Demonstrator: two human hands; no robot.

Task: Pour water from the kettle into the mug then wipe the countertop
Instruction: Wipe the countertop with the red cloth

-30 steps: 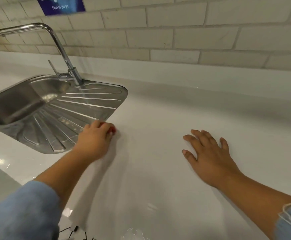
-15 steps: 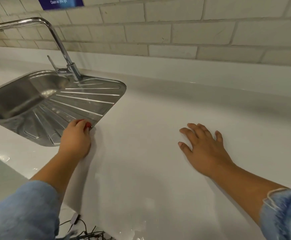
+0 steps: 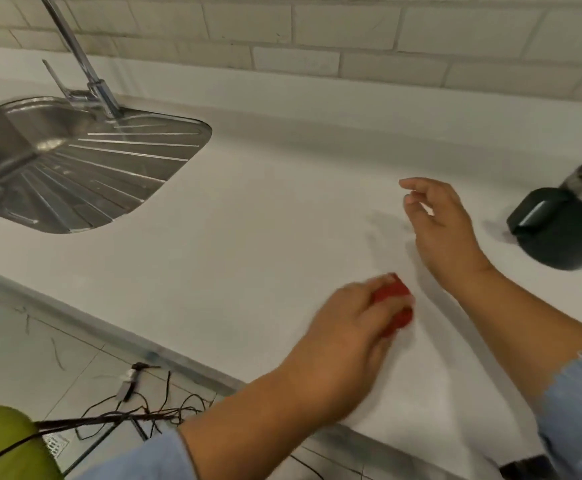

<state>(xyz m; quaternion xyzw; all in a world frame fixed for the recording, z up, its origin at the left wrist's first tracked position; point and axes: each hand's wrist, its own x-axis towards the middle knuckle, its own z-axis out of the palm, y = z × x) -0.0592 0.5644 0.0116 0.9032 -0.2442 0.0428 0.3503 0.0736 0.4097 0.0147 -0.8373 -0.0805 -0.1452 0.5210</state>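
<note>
My left hand (image 3: 345, 337) presses a small red cloth or sponge (image 3: 395, 306) onto the white countertop (image 3: 265, 209), near the front edge. Only the red tip shows past my fingers. My right hand (image 3: 438, 223) hovers just above the counter behind it, fingers loosely spread and holding nothing. At the right edge stands a dark grey vessel with a metal rim (image 3: 559, 226), partly cut off by the frame. I cannot tell if it is the kettle. No mug is in view.
A steel sink with ribbed drainer (image 3: 85, 171) is set into the counter at the left, with a tall tap (image 3: 85, 71) behind it. A tiled wall runs along the back. Below the counter edge lie tangled wires (image 3: 137, 410) and a green object (image 3: 2, 441).
My left hand has slid the red cloth from the sink's drainer edge rightward to the counter's front middle. My right hand has lifted off the counter. The view has shifted right, revealing the dark vessel.
</note>
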